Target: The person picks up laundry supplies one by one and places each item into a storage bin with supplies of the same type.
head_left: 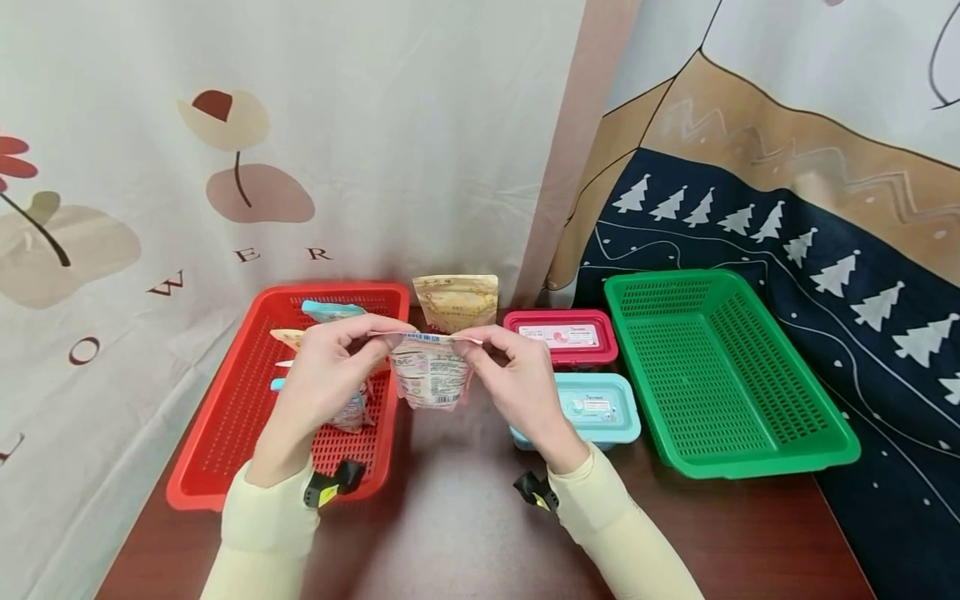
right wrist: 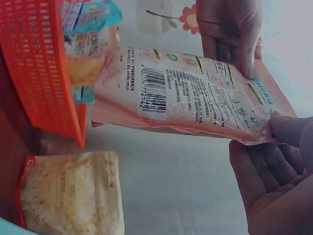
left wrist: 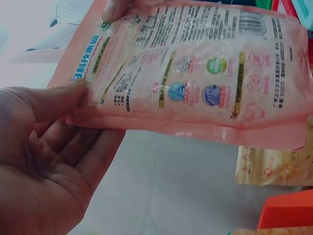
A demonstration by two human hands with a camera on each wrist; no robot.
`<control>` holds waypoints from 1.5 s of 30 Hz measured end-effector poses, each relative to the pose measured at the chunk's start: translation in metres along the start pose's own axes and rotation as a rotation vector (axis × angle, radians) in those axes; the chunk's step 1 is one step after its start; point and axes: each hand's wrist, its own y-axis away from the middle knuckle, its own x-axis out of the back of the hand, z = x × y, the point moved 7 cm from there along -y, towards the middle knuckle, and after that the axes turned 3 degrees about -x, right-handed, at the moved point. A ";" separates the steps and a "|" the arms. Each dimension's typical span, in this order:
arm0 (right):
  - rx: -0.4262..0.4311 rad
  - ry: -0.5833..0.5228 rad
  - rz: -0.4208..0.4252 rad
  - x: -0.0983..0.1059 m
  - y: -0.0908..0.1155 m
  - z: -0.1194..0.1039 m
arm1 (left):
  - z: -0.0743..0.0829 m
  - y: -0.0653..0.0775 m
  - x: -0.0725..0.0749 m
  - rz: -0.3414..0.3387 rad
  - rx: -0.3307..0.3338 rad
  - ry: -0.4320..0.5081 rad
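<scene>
A pink plastic pouch [head_left: 433, 375] hangs upright above the table between both hands, its printed back with a barcode towards me. My left hand [head_left: 322, 379] pinches one top corner between thumb and fingers. At the other top corner, my right hand [head_left: 521, 387] pinches the edge the same way. The left wrist view shows the left thumb lying on the pouch's printed face [left wrist: 195, 73], with fingers behind it. In the right wrist view the barcode [right wrist: 154, 93] is plainly seen. Whether the pouch's top is sealed, I cannot tell.
Left stands a red basket [head_left: 232, 400] holding several pouches, partly hidden by the left hand. A gold pouch [head_left: 456, 302] stands at the back. Right of it are a pink lidded box [head_left: 558, 336], a light-blue one [head_left: 596, 408] and a green basket [head_left: 720, 408].
</scene>
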 end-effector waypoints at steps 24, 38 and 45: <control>0.124 -0.064 -0.086 -0.042 0.016 -0.016 | -0.023 0.031 0.039 -0.043 -0.265 0.018; 0.216 -0.049 -0.152 -0.073 0.024 -0.030 | -0.047 0.050 0.063 0.033 -0.269 -0.017; 0.228 -0.020 -0.174 -0.085 0.026 -0.033 | -0.053 0.056 0.073 0.005 -0.319 -0.032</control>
